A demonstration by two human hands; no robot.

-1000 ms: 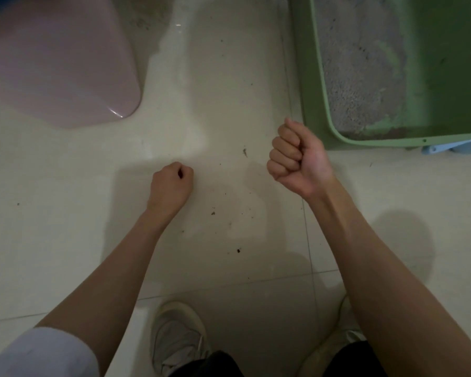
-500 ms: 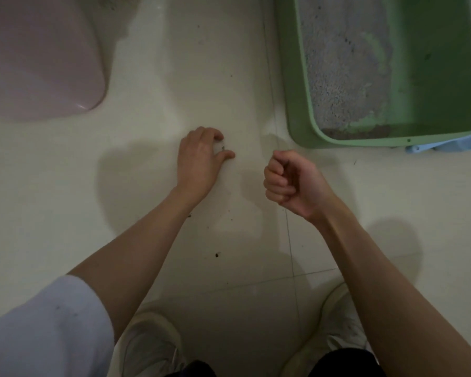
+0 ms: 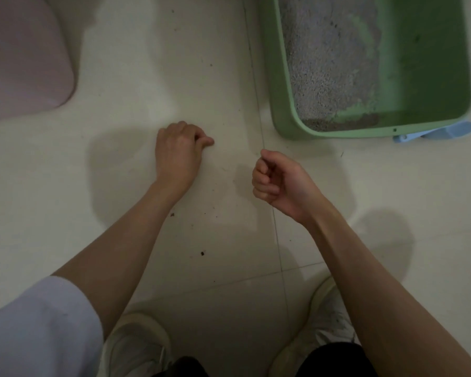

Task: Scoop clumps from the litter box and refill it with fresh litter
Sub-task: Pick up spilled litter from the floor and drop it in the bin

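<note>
The green litter box [image 3: 370, 133] sits on the floor at the upper right of the view, a smooth plastic tub with rounded corners and a rolled rim. Grey, grainy litter [image 3: 326, 63] lies thin along its left side and near wall, while the right half shows bare, dusty green bottom; by that look, the refill has not begun. A pale blue plastic piece [image 3: 430, 133], possibly a scoop, pokes out from under the box's near right corner.

Half a second ago the left hand [image 3: 178, 151] had its fingers spread over a dark speck on the tile; now the fingers are curled in, thumb tip pressed to them, low at the floor, and no speck shows there. It seems to have pinched up a stray crumb, though the crumb itself cannot be seen. The right hand [image 3: 279, 180] has sunk a little and remains a loose fist, raised above the floor near the box's near left corner; whether it cups anything I cannot tell. This looks like tidying spilled bits, not scooping.

The floor [image 3: 136, 63] is glossy cream tile with thin grout lines and scattered dark crumbs [image 3: 202, 253]. A matte pink mat [image 3: 22, 63] with a rounded corner lies at the upper left. Pale worn shoes [image 3: 136, 346] show at the bottom edge.
</note>
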